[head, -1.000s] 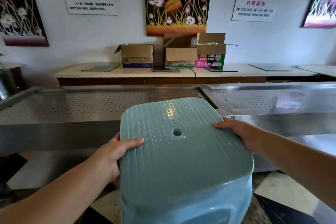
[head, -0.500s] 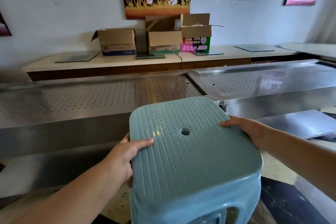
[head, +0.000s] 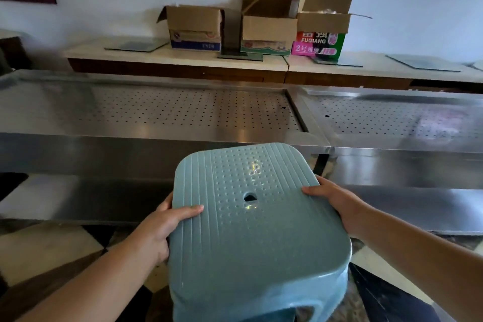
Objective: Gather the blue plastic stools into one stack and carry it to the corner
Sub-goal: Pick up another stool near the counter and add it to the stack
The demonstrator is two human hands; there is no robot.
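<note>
A light blue plastic stool [head: 251, 232] fills the lower middle of the head view, seat up, with a small round hole in its dimpled top. My left hand [head: 163, 226] grips the seat's left edge, thumb on top and fingers underneath. My right hand [head: 337, 202] grips the right edge the same way. The stool is held off the floor in front of me; its legs run out of the bottom of the frame, so I cannot tell whether more stools are nested under it.
A long stainless steel counter [head: 162, 112] with perforated trays crosses just ahead, with a lower steel shelf [head: 78, 198] beneath. Behind it a pale counter [head: 183, 53] holds open cardboard boxes [head: 194, 27] against the wall. Tiled floor [head: 47, 253] shows at lower left.
The view has tipped down and shifted sideways; the steel counter looks closer. Both hands keep the same grip on the stool, which sits slightly lower and more centred in view.
</note>
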